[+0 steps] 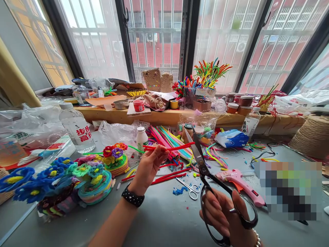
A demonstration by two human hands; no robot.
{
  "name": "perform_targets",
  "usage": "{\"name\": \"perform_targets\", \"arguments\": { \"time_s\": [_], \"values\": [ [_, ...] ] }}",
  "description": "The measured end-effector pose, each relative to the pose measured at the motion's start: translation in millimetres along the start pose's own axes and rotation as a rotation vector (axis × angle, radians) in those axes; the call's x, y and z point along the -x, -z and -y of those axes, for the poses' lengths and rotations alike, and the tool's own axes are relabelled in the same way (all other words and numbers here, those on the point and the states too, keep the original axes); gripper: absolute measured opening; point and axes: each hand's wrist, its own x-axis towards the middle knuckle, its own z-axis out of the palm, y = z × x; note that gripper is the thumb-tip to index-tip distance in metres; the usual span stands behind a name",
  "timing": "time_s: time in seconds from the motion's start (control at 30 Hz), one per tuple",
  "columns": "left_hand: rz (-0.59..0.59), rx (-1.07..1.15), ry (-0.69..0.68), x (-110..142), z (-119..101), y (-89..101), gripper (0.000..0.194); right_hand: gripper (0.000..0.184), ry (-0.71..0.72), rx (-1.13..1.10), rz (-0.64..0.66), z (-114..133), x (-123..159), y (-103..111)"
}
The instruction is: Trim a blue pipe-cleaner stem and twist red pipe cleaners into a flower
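Note:
Between the thumb and fingers of my left hand [155,161], red pipe cleaners [181,147] are pinched, held above the table and stretching to the right. My right hand [223,209] grips large black-handled scissors [202,163] through their loops. The scissor blades stand apart, pointing up, with the right end of the red pipe cleaners at them. Below, more red pipe cleaners [168,176] lie on the grey table. Small silver scissors [189,188] rest there too, beside blue fuzz scraps [180,191].
Pipe-cleaner flowers [52,173] on round bases crowd the left. A pink glue gun [243,185] lies right of the black scissors. Colourful pipe cleaners [167,135], a white bottle [142,140], a tissue pack [232,138] and a twine spool [311,137] sit farther back.

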Motion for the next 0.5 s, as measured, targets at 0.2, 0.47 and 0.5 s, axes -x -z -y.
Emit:
{"name": "perform_targets", "arguments": {
  "time_s": [0.2,0.47,0.5],
  "values": [
    [0.247,-0.207,-0.014,11,2,-7.3,0.011,0.066,-0.031,-0.045,-0.006,3,0,0],
    [0.260,-0.257,0.005,11,2,-7.2,0.012,0.064,0.010,0.031,0.046,4,2,-1],
    [0.226,-0.235,0.003,10,3,-6.2,0.012,0.061,0.022,0.053,0.049,4,2,-1]
  ]
}}
